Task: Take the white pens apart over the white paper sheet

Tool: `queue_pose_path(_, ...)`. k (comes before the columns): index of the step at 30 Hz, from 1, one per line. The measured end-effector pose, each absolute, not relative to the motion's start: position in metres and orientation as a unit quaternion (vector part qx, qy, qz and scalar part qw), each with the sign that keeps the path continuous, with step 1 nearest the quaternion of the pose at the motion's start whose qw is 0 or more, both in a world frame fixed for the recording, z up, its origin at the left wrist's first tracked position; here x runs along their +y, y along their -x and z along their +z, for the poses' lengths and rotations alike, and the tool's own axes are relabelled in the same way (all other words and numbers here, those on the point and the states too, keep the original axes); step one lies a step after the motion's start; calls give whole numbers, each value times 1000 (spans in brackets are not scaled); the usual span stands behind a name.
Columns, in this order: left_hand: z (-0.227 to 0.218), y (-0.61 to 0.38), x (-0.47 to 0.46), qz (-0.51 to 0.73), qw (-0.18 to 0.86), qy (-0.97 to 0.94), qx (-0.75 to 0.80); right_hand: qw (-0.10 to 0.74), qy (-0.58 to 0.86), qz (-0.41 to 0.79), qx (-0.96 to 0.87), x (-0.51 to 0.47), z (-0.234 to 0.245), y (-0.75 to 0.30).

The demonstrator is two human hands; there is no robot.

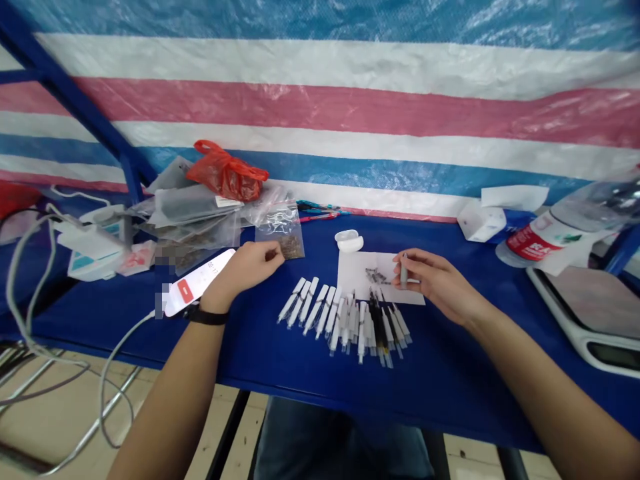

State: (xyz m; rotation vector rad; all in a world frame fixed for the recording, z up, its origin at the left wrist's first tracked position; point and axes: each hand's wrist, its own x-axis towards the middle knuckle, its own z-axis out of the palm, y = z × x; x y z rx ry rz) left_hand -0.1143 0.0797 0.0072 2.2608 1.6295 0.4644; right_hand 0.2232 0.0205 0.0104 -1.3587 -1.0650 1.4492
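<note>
Head view, left hand, right hand holding one pen barrel

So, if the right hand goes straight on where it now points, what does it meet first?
Probably the small heap of dark parts on the white paper, just ahead of the right hand, which holds a small grey tube; depth is hard to judge.

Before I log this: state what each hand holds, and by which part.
The right hand pinches a grey pen part by its shaft, between thumb and fingertips. The left hand curls beside a clear bag; whether it holds anything is unclear.
</note>
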Motion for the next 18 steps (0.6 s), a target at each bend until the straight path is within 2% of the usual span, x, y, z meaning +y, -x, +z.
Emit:
queue_pose_path(3, 10, 109, 74, 169, 168, -806, 542, 448, 558, 531, -455, 19, 7, -223)
queue_pose_path(6, 13, 102, 70, 137, 222, -818, 513, 447, 596, 451, -492, 16, 6, -222)
queue_pose_path(9, 13, 98, 66, 84, 264, -827, 489, 369, 637, 339, -586, 11, 9, -221)
queue_pose_path(12, 13, 94, 63, 60, 247, -836, 486, 256, 662, 254, -657, 8, 13, -218)
queue_pose_path(14, 14, 91, 60, 49, 231, -839, 490, 205, 673, 229, -672, 6, 15, -214)
queue_pose_path(18, 17, 83, 58, 25, 214, -840, 498, 156, 678, 225, -683, 2, 18, -205)
